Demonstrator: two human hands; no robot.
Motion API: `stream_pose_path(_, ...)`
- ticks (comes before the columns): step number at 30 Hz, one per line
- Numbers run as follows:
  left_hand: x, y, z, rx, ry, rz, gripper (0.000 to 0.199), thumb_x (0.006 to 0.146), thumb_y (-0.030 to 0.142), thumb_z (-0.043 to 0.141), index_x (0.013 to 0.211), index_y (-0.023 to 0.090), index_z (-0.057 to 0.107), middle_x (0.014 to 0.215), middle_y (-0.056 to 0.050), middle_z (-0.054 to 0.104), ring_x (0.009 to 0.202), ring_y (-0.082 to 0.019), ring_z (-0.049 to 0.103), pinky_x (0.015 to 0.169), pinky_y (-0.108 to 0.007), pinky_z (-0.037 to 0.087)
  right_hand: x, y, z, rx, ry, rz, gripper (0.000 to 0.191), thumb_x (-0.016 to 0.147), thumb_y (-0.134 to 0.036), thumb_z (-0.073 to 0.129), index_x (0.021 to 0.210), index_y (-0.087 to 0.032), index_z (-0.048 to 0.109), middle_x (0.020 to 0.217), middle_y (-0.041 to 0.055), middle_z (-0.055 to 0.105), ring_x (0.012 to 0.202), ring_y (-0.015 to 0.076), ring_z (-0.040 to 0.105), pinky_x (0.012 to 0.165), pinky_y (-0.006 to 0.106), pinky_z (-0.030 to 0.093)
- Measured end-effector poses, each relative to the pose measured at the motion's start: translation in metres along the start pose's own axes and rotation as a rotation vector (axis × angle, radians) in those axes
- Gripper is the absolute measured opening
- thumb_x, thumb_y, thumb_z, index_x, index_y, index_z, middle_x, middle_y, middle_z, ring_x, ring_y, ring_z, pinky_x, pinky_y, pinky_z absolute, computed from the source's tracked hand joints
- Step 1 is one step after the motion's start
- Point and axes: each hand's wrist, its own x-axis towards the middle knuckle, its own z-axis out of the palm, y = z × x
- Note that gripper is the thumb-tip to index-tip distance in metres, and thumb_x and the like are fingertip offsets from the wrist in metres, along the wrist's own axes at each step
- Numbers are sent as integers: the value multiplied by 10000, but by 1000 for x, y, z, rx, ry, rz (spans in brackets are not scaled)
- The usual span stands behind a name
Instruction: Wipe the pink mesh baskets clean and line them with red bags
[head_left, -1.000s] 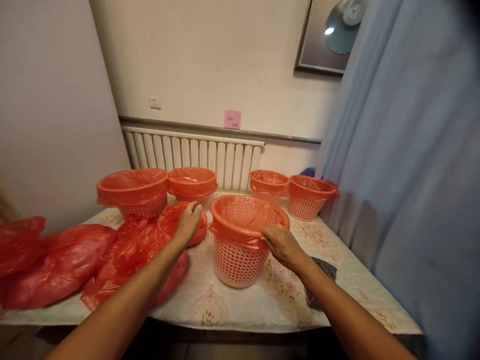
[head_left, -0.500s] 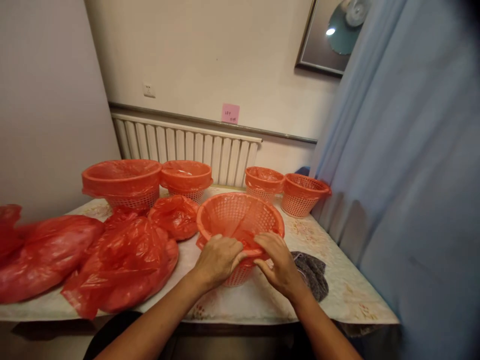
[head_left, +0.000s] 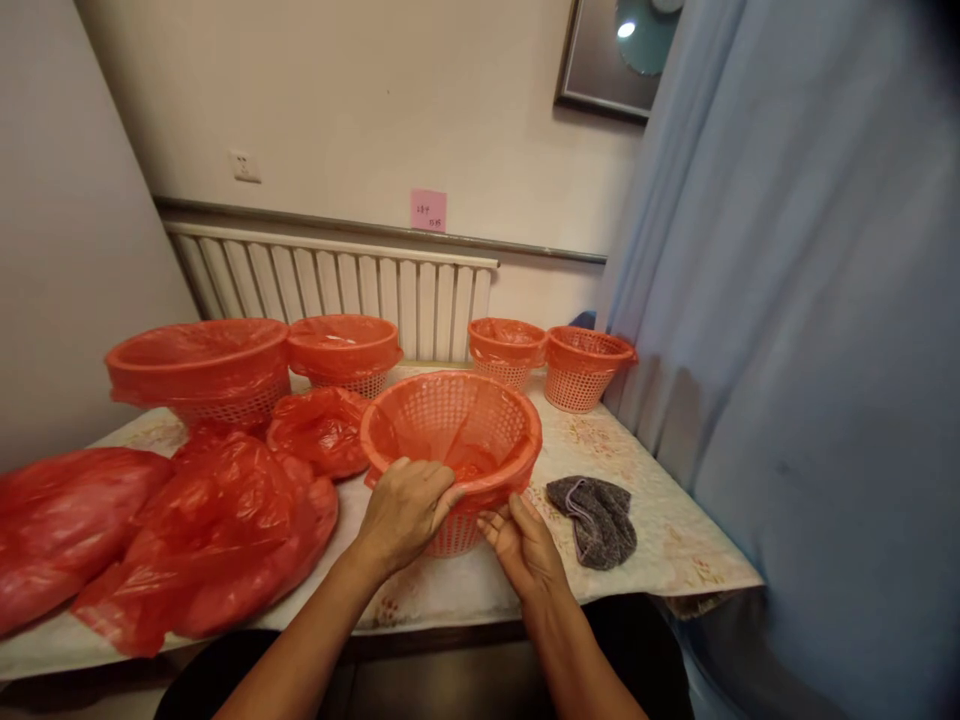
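Note:
A red lattice basket (head_left: 452, 537) stands in front of me, lined with a thin red plastic bag (head_left: 480, 455) whose edge is folded over the rim. My left hand (head_left: 409, 508) is closed over the near rim, with its thumb along the top and the bag pressed under it. Just below the rim on the right, my right hand (head_left: 523, 545) pinches the bag's folded edge between thumb and fingers; the fingertips are partly hidden. A dark grey cloth (head_left: 598, 520) lies to the right of that hand.
Filled red bags (head_left: 225, 530) crowd the table's left side. Behind them stand two lined baskets (head_left: 225, 405) by the white radiator (head_left: 360, 290). Two smaller lined baskets (head_left: 577, 385) are at the back right, beside a blue curtain (head_left: 750, 330). A floral cloth covers the table (head_left: 675, 545).
My right hand has moved from over the near rim to below it, on the outside. The left hand stays on the rim. The view has shifted slightly right.

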Motion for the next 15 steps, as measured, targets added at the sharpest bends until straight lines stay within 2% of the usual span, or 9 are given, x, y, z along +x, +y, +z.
stream_pose_path(4, 1, -1, 1, -1, -12, 1, 316, 965, 350, 372, 748, 192, 539, 720, -12, 619, 685, -185, 541, 657, -315, 311, 2, 5, 5, 146, 21, 13, 242, 696, -229, 753, 879, -243, 595, 852, -33, 682, 774, 125, 643, 729, 293, 517)
stream_pose_path(10, 6, -1, 3, -15, -22, 5, 329, 970, 360, 355, 751, 192, 536, 728, -13, 619, 698, -188, 541, 665, -314, 311, -3, 5, 6, 163, -49, -4, 286, 714, -169, 691, 969, -264, 603, 993, -4, 682, 977, 168, 628, 889, 381, 490)
stream_pose_path(13, 6, 0, 2, -16, -22, 2, 338, 972, 362, 349, 750, 189, 537, 727, -16, 616, 689, -189, 532, 663, -315, 309, -7, 4, 8, 181, -100, -3, 352, 711, -151, 674, 1032, -268, 588, 1055, 8, 669, 1038, 194, 606, 892, 402, 487)
stream_pose_path(15, 6, 0, 2, -19, -19, 1, 346, 973, 364, 348, 747, 186, 540, 724, -18, 616, 683, -190, 528, 660, -315, 307, -9, 4, 8, 198, -125, 23, 382, 705, -135, 676, 1050, -266, 579, 1064, 8, 665, 1044, 200, 600, 839, 372, 501)
